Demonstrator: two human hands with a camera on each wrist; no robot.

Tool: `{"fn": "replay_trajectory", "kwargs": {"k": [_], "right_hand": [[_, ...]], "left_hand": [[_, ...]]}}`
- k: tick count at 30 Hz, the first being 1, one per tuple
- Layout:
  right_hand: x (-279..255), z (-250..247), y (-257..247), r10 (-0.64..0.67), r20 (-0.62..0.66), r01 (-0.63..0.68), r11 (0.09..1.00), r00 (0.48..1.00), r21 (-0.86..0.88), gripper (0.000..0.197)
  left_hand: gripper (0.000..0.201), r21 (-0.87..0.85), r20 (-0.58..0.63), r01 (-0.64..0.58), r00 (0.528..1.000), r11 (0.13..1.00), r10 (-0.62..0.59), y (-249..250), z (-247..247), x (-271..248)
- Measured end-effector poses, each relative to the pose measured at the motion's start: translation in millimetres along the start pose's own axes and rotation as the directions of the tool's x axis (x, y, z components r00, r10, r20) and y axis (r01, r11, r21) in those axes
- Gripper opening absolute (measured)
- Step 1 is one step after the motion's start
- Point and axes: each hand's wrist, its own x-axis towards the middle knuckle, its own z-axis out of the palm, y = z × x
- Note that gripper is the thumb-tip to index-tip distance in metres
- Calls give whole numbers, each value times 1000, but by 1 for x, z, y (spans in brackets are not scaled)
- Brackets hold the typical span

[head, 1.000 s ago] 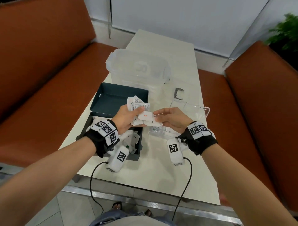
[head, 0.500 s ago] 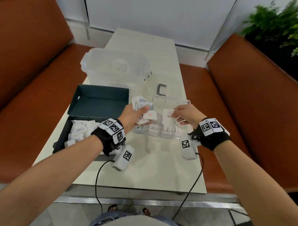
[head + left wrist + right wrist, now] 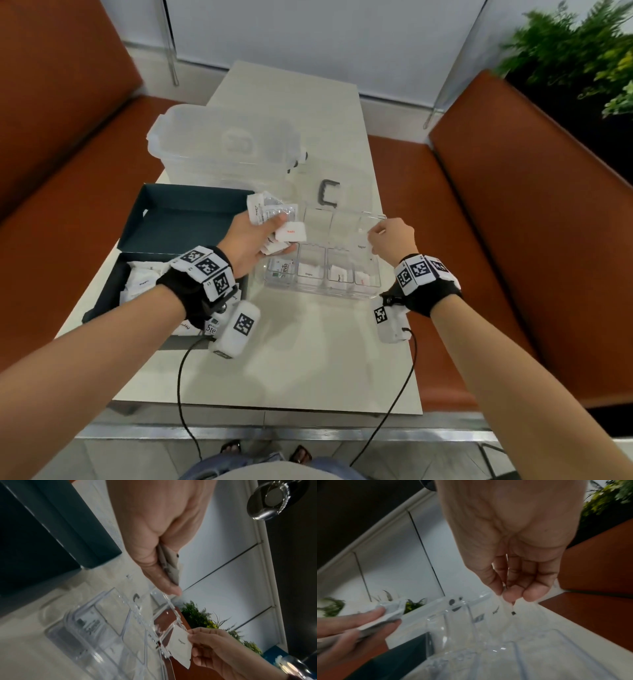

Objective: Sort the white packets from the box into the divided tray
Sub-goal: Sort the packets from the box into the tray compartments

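Over the divided tray (image 3: 342, 291) at twelve o'clock, the right hand (image 3: 394, 236) pinches one Sugar packet (image 3: 180, 644) above a far cell; the left hand (image 3: 250, 243) grips a bunch of packets (image 3: 274, 219); near cells hold some; the box (image 3: 144, 219) at nine o'clock holds many, so I judge the sorting roughly midway.

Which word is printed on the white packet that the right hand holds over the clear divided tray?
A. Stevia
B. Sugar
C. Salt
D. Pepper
B: in the left wrist view the packet pinched by the right hand at the edge of the divided tray reads "Sugar"; the packet with red lettering sits in the bundle in the left hand.
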Motion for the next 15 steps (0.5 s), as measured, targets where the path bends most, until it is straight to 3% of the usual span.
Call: {"fn": "replay_trajectory", "kwargs": {"k": [4, 6, 11, 15], "right_hand": [[-7, 13, -42, -159, 27, 156, 984, 987, 83, 21], [-8, 30, -59, -199, 77, 197, 980, 977, 29, 23], [-7, 70, -69, -112, 237, 175, 949, 965, -263, 23], [-2, 81, -60, -108, 268, 211, 895, 957, -393, 18]], "left_hand": [[21, -31, -41, -58, 998, 998, 56, 17, -17, 0], [21, -43, -60, -68, 996, 997, 65, 21, -24, -2], [31, -56, -90, -82, 993, 995, 77, 19, -38, -7], [30, -65, -105, -74, 992, 995, 67, 16, -47, -11]]}}
